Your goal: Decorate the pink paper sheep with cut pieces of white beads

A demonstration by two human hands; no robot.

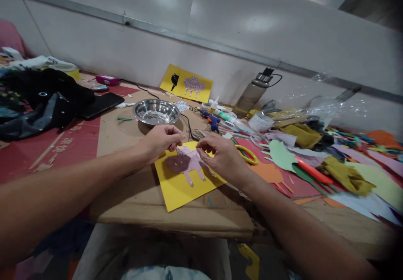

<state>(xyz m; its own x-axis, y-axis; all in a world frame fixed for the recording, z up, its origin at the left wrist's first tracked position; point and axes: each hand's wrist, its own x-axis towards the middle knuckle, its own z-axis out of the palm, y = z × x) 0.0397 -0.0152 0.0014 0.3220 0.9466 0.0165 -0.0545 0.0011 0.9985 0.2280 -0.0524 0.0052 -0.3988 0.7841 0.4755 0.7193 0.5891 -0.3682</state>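
Observation:
A yellow card (pixel 176 189) lies on the cardboard work surface (pixel 126 196) in front of me, with a pink cloud-like paper shape (pixel 189 162) stuck on it. My left hand (pixel 162 141) hovers at the shape's upper left edge, fingers curled into a pinch. My right hand (pixel 220 154) rests on the shape's right side, fingertips pinched together over its top edge. What either pinch holds is too small to make out.
A steel bowl (pixel 156 112) sits behind the card. A finished yellow sample card (pixel 186 83) leans on the wall. A blue glue gun (pixel 212 120), a bottle (pixel 252 95), yellow-handled scissors (pixel 247 154) and coloured paper scraps (pixel 315 166) crowd the right. A dark bag (pixel 37 99) and phone (pixel 100 104) lie left.

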